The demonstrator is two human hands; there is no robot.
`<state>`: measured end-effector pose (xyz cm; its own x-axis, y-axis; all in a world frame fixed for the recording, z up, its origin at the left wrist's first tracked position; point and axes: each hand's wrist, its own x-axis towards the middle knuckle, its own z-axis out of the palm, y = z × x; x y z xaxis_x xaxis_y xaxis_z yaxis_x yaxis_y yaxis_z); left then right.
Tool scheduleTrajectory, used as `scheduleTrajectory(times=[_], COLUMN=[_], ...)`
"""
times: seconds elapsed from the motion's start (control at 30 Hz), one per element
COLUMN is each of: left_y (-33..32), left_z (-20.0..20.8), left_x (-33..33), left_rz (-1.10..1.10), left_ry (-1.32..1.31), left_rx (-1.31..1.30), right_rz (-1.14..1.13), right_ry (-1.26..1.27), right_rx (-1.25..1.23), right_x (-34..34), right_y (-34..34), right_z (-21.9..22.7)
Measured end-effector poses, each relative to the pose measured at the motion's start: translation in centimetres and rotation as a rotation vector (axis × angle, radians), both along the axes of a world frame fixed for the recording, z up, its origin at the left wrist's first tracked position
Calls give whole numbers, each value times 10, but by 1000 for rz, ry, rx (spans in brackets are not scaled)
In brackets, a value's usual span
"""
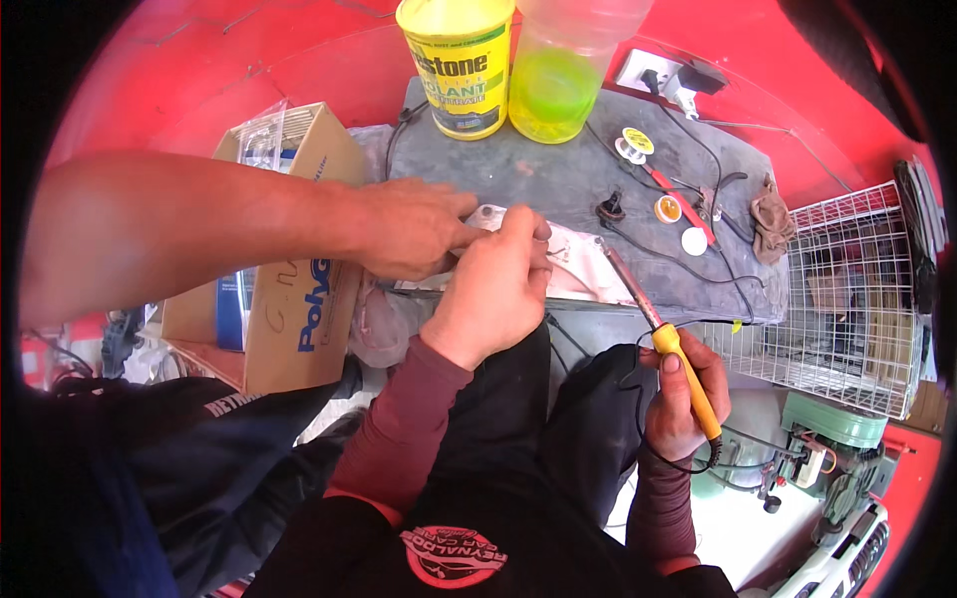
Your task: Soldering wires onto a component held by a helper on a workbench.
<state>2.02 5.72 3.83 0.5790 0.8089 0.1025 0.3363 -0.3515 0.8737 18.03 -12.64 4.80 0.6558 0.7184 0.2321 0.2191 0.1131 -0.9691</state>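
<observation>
My right hand is wrapped round the yellow handle of a soldering iron, its metal tip slanting up and left toward a flat whitish piece at the table's near edge. Over that piece my left hand is closed in a pinch; what its fingers hold is hidden. Another person's hand reaches in from the left and meets my left hand above the piece. A small dark item, perhaps part of a lead, shows beside my fingertips but is too small to name.
On the grey table stand a yellow tub and a clear container of green liquid. A solder spool, a small amber tin, cables and a brown rag lie right. A cardboard box is left, a wire basket right.
</observation>
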Motion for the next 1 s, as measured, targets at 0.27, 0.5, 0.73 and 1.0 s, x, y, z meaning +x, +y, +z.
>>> scheduleTrajectory(times=[0.27, 0.5, 0.73, 1.0], left_y=[-11, -20, -18, -12], left_z=[-21, -14, -20, -12], left_x=[1, 1, -2, 1], left_rz=[223, 166, 155, 90], left_ry=[-319, -301, -282, -149], left_rx=[-104, -141, -162, -43], right_rz=[38, 0, 31, 63], right_ry=[138, 212, 154, 29], right_rx=[109, 88, 38, -134], right_x=[3, 11, 4, 1], right_y=[-20, -30, -14, 12], right_z=[-9, -10, -6, 4])
